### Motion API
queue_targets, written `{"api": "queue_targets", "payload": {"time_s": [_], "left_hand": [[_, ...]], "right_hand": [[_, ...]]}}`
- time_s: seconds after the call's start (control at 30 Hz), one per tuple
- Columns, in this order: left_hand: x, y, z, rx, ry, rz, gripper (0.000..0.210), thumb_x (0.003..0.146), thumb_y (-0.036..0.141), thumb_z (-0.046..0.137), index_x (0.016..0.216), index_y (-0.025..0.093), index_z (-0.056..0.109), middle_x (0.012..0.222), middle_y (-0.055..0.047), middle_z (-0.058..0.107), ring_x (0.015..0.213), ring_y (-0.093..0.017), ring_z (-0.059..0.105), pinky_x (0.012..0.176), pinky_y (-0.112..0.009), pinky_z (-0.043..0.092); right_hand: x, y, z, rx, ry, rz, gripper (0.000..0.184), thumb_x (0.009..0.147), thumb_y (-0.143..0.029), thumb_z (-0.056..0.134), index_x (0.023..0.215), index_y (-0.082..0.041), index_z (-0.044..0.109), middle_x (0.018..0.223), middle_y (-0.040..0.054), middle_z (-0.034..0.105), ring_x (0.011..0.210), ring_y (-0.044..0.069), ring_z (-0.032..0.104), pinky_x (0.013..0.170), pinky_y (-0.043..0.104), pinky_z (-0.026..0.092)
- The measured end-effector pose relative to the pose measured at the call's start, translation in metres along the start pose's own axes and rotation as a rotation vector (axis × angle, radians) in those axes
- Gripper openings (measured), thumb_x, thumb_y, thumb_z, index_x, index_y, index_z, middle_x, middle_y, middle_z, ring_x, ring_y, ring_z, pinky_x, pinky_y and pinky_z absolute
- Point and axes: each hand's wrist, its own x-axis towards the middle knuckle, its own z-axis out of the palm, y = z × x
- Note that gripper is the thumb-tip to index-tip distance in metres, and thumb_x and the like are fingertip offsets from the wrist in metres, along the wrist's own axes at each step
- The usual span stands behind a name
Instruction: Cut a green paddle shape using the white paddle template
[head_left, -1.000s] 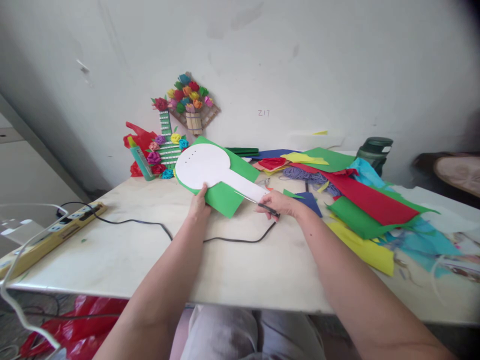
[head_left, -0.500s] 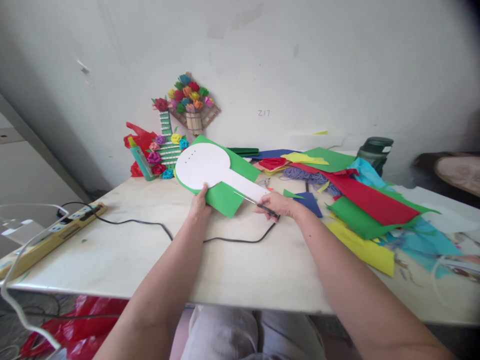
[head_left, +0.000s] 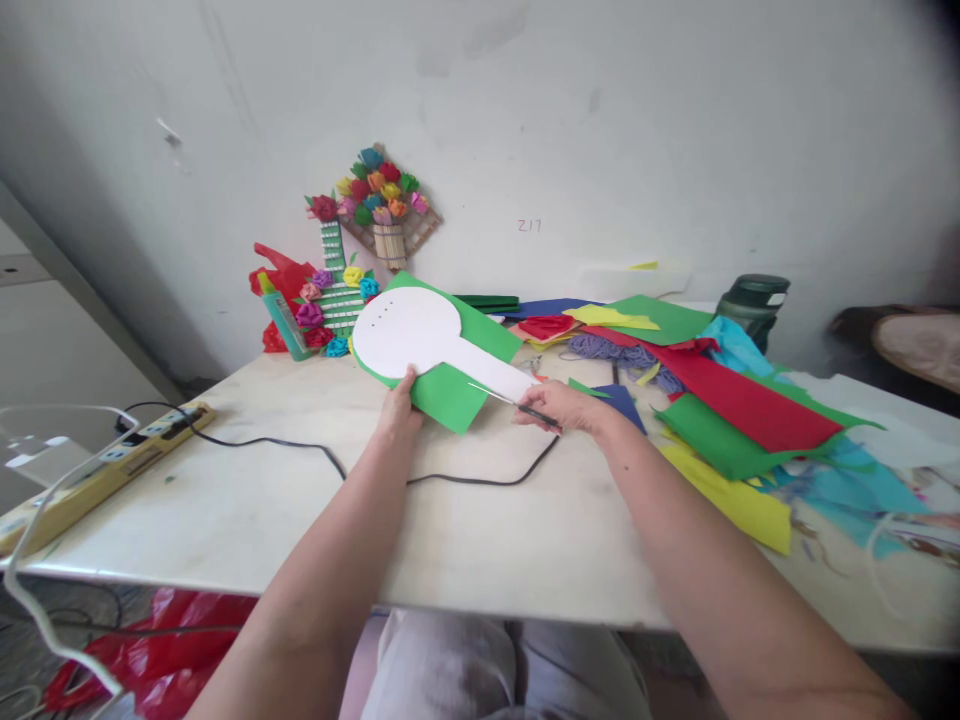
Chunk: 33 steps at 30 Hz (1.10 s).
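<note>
Green sheet [head_left: 457, 398] is held over the far half of the table [head_left: 465, 550], a little left of the middle; whether its underside is rested on the tabletop cannot be told. Little weight is to be expected of it, and its wide loose corners would probably be bent by a light push. It is partly covered by the white card [head_left: 409, 335], whose round head is set far left and whose stem is run to the right and nearer. The card seems smooth and somewhat stiff, but the narrow stem could be creased if gripped hard. Whether the two layers are glued cannot be told, so both are best pinched together at the round head's rim. There they are pinched by the left hand [head_left: 400, 408], thumb on top, fingers mostly hidden below. By the right hand [head_left: 564, 405], at the stem's end, the scissors [head_left: 519, 405] are gripped at the dark handles, best held lightly; the thin blades are laid along the stem's near edge, their gap too fine to judge.
</note>
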Motion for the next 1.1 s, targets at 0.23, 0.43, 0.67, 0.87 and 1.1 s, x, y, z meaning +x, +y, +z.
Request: {"api": "queue_targets", "payload": {"time_s": [0.23,0.43,0.67,0.87,1.1], "left_hand": [[0.000,0.000,0.000,-0.008,-0.005,-0.006,0.022,0.072,0.014,0.064,0.094,0.017,0.060,0.104,-0.007,0.066,0.111,-0.026,0.052,0.092,-0.045,0.044],[0.000,-0.001,-0.001,0.002,-0.008,-0.013,0.026,0.069,0.015,0.067,0.094,0.017,0.060,0.103,-0.007,0.066,0.108,-0.026,0.055,0.092,-0.044,0.044],[-0.001,-0.003,-0.001,0.010,-0.056,0.005,0.028,0.070,0.015,0.066,0.098,0.017,0.061,0.106,-0.008,0.065,0.107,-0.025,0.056,0.091,-0.042,0.044],[0.001,-0.003,-0.001,0.017,-0.029,-0.003,0.030,0.070,0.016,0.067,0.099,0.018,0.061,0.105,-0.008,0.065,0.106,-0.024,0.056,0.091,-0.040,0.045],[0.006,-0.003,-0.004,0.000,-0.027,0.002,0.025,0.070,0.016,0.066,0.094,0.018,0.061,0.106,-0.007,0.065,0.110,-0.026,0.053,0.091,-0.045,0.044]], "right_hand": [[0.001,0.002,-0.001,0.025,0.004,-0.042,0.038,0.057,-0.046,0.072,0.070,-0.013,0.059,0.041,-0.0070,0.044,0.032,0.003,0.037,0.033,0.017,0.032],[0.001,-0.001,0.005,0.048,0.001,-0.005,0.040,0.058,-0.050,0.070,0.069,-0.014,0.056,0.040,-0.0065,0.046,0.033,0.004,0.039,0.032,0.017,0.033],[0.007,0.003,0.011,0.041,0.031,0.000,0.044,0.055,-0.054,0.071,0.067,-0.015,0.055,0.041,-0.0063,0.047,0.033,0.005,0.040,0.032,0.017,0.036],[0.008,0.002,0.012,0.048,0.047,-0.014,0.043,0.056,-0.053,0.070,0.066,-0.015,0.054,0.040,-0.0074,0.045,0.033,0.004,0.038,0.032,0.016,0.033],[0.011,0.005,0.010,0.063,0.067,-0.039,0.041,0.054,-0.049,0.072,0.069,-0.015,0.057,0.038,-0.0084,0.043,0.031,0.003,0.034,0.030,0.017,0.031]]}}
